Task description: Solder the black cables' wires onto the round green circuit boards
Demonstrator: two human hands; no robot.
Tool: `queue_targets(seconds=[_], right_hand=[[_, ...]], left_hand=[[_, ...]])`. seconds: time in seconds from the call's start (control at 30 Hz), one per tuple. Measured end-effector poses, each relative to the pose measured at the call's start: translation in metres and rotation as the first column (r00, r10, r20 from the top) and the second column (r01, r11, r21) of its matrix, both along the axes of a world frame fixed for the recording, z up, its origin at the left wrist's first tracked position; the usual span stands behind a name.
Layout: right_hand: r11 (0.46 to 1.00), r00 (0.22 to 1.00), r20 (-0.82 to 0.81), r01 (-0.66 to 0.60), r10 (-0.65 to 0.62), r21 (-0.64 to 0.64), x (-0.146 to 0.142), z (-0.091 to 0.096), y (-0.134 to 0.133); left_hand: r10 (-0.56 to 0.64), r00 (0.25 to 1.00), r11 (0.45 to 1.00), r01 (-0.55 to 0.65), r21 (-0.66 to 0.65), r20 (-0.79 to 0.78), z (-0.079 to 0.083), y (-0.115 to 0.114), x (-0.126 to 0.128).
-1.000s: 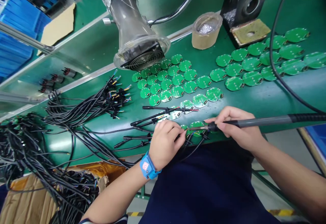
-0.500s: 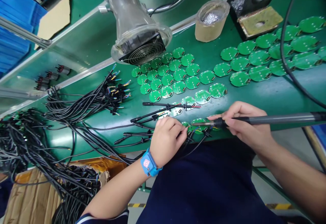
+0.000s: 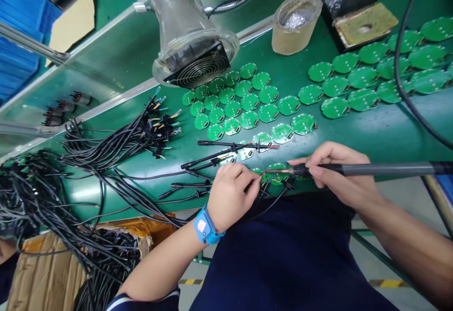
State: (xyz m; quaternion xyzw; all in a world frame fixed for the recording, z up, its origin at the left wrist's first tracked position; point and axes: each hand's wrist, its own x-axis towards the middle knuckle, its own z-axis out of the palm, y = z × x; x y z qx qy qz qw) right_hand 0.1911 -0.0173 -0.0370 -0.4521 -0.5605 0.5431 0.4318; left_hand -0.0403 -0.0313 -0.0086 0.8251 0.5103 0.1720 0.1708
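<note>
My right hand (image 3: 338, 174) is closed round a grey soldering iron (image 3: 375, 169), whose metal tip points left onto a round green circuit board (image 3: 277, 168) at the table's near edge. My left hand (image 3: 230, 193), with a blue wrist strap (image 3: 205, 226), is pinched shut on a thin black cable (image 3: 272, 201) right beside that board. The iron's tip ends just right of my left fingertips. Several more cabled boards (image 3: 244, 153) lie just behind my hands.
Rows of loose green boards (image 3: 244, 103) cover the green table (image 3: 354, 134), with more boards at the right (image 3: 375, 77). A fume extractor duct (image 3: 187, 42), a solder pot (image 3: 294, 23) and an iron stand (image 3: 357, 4) stand at the back. Black cable bundles (image 3: 106, 160) and a cardboard box (image 3: 38, 273) fill the left.
Both hands stay at the same board with only slight shifts; the view has drifted a little, so the table items sit slightly higher in frame.
</note>
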Motion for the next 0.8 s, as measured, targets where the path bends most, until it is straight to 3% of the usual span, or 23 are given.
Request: queue_targets(seconds=[0.6, 0.8], right_hand=[[0.994, 0.994, 0.096, -0.052, 0.043, 0.093, 0.001, 0.001, -0.001], [0.998, 0.996, 0.078, -0.044, 0.04, 0.044, 0.001, 0.002, 0.0]], left_hand=[[0.103, 0.992, 0.983, -0.112, -0.147, -0.069, 0.007, 0.005, 0.01], [0.12, 0.989, 0.977, -0.133, -0.164, -0.085, 0.009, 0.007, 0.012]])
